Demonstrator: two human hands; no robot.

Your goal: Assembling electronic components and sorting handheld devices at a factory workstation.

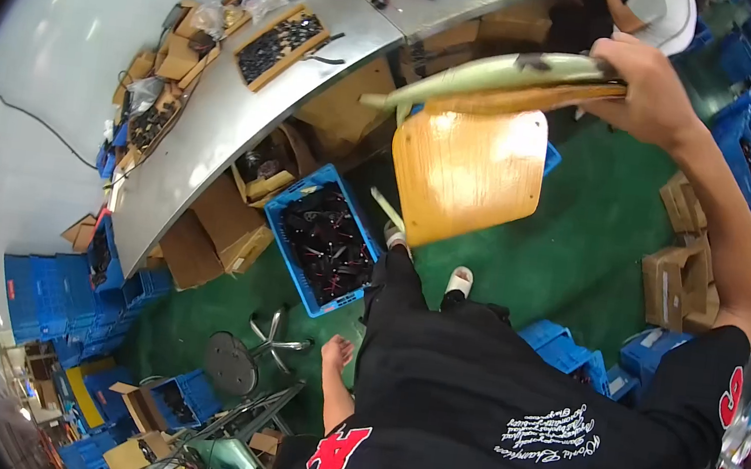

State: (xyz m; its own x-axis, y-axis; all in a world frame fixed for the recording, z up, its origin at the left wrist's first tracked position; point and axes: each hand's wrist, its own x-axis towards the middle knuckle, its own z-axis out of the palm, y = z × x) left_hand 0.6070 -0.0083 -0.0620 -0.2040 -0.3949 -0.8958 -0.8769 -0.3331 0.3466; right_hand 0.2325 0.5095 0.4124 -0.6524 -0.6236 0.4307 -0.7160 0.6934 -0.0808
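My right hand (649,85) is closed round the top of the back of a chair (467,175). The chair has a glossy yellow wooden seat, a wooden backrest and a pale green frame; its seat is in front of my feet, and most of its legs are hidden. Low at my left side hangs my left hand (338,352), its fingers curled in a loose fist with nothing seen in them. Just left of my left leg, a blue crate (310,310) on the green floor holds dark parts with wires.
A metal bench (181,150) curves along the left and far side, bearing a tray of small black parts (279,45). Under it stand cardboard boxes (221,230). A round black stool (231,363) is behind left. Blue crates (559,346) and cartons (674,281) line the right. Another person (647,10) is at far right.
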